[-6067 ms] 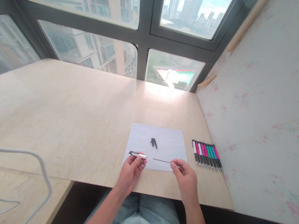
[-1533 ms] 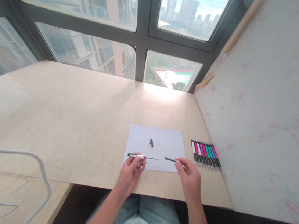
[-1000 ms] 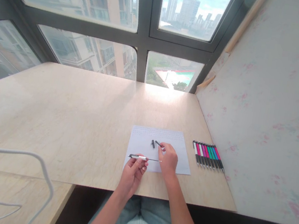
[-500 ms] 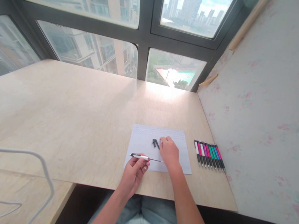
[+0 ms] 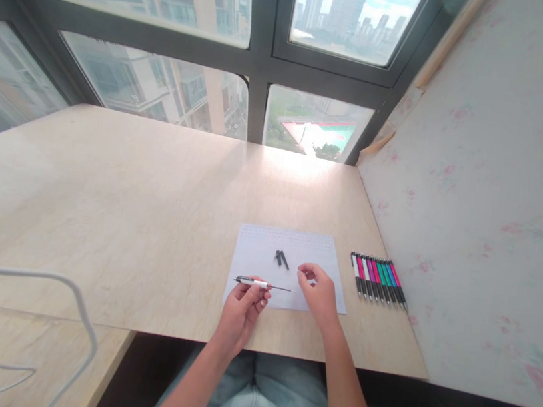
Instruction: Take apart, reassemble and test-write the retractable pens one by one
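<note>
My left hand [image 5: 243, 307] is closed around a white and black pen barrel [image 5: 259, 284]. A thin dark refill [image 5: 282, 289] sticks out of its right end, over the sheet of paper [image 5: 250, 244]. To the right, above the paper, is my right hand [image 5: 318, 295], its thumb and forefinger drawn together in a pinch. Whatever may be between those fingertips is too small to make out. Several short black pen parts [image 5: 282, 259] lie on the paper, left of the right hand and apart from it.
A row of several assembled pens [image 5: 378, 279] with coloured barrels lies right of the paper, near the papered wall [image 5: 482, 213]. The wooden table [image 5: 149, 213] reaches back to the window frame [image 5: 257, 107]. A white cable [image 5: 72, 290] loops at the left front.
My right hand has moved right and toward me, away from the black pen parts. My left hand still holds the pen in about the same place.
</note>
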Demonstrator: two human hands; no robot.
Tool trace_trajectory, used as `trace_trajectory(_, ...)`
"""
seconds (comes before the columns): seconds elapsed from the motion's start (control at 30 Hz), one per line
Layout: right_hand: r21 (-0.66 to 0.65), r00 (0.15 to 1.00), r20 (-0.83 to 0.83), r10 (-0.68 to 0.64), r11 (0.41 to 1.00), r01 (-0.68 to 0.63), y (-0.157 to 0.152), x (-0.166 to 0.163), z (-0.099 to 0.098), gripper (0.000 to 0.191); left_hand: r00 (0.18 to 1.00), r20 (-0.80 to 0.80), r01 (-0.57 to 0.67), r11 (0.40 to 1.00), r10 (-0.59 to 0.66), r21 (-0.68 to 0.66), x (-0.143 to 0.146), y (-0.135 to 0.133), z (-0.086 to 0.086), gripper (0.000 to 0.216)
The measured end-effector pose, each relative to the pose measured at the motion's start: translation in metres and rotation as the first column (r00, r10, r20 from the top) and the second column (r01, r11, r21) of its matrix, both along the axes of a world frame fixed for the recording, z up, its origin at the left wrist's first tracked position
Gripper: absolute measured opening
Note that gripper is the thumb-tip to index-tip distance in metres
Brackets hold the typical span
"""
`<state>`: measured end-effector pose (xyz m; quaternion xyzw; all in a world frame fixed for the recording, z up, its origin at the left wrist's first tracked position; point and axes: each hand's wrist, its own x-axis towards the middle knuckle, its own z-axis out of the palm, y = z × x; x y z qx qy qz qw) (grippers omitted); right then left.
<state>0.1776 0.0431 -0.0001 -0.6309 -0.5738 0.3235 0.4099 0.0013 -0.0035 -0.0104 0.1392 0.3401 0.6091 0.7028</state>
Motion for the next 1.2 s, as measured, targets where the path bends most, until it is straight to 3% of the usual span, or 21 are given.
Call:
trace_trajectory(0.13,-0.107,0.909,-0.415,-0.042,0.994,-0.002,-0.031,-0.001,0.009,0.019,1.000,-0.004,-0.003,1.000,0.003,-0.010,0.000,0.000,0.001,0.020)
trace_trajectory(0.27,-0.074,0.821,-0.569,-0.050,0.997,0.010,-0.048,-0.005,0.016,0.019,1.000,-0.020,-0.016,1.000,0.015,-0.021,0.001,0.001,0.005,0.023)
trace_trajectory(0.73,-0.058,0.902,-0.430,-0.038,0.998,0.015,-0.048,-0.017,0.010,0.025,0.999,-0.041,0.012,1.000,-0.012,-0.002,0.001,-0.001,0.006,0.021)
trace_trajectory(1.2,0.006,0.948,-0.307,0.081,0.996,-0.083,-0.045,-0.022,0.006,0.023,0.999,-0.024,0.026,1.000,-0.026,-0.011,0.001,-0.001,0.007,0.020)
